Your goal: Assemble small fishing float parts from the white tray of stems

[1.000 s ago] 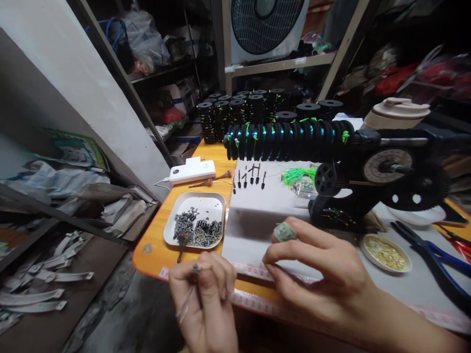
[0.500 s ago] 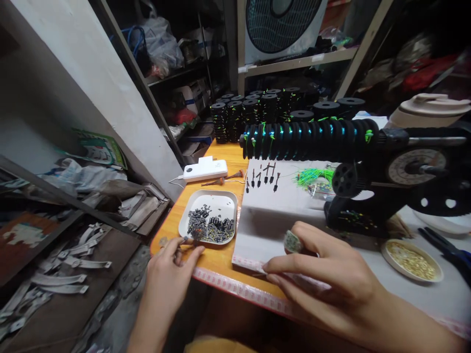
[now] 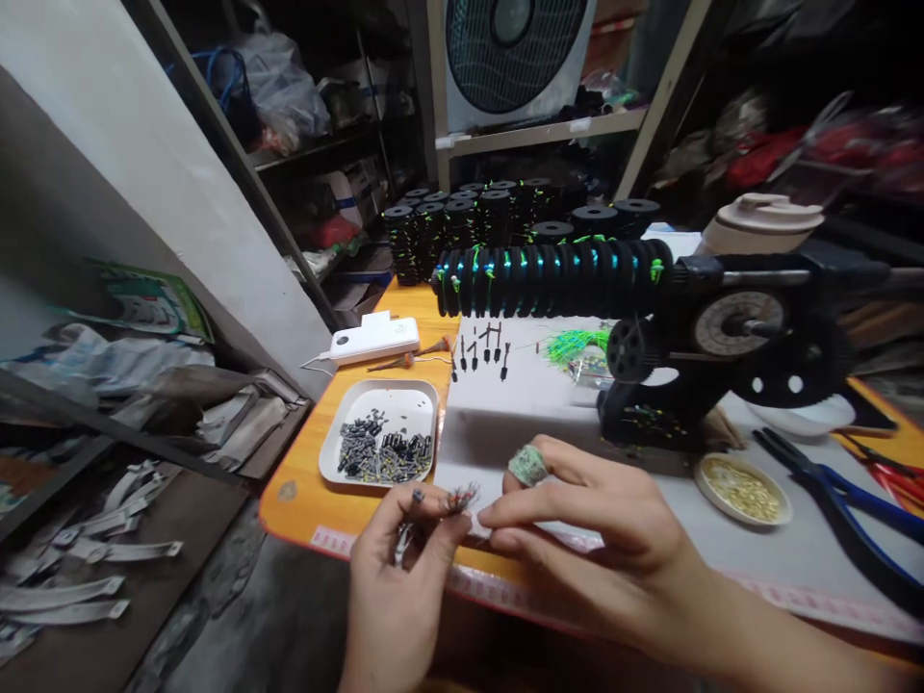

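My left hand (image 3: 404, 577) is closed in a pinch on a small bundle of fine dark strands (image 3: 460, 499) with orange-red bits at its frayed top. A metal ring-like piece and a small dark piece also show at its fingers. Close beside the bundle, my right hand (image 3: 621, 534) has its thumb and forefinger pressed together; whatever lies between them is too small to make out. Green wrapping (image 3: 527, 465) covers one right fingertip. Behind the left hand stands a white tray (image 3: 372, 395) of small black, grey and yellowish parts.
A black machine (image 3: 650, 395) carries a long ringed roller (image 3: 555, 279) with green and blue threads over the table. To the right are a dish of gold-coloured bits (image 3: 743, 491) and blue-handled pliers (image 3: 830, 491). A white power bank (image 3: 375, 340) lies behind the tray.
My left hand has moved right from the tray's front edge to beside the right hand, bringing the bundle along. The right hand keeps its pinch. The view has shifted to the right.
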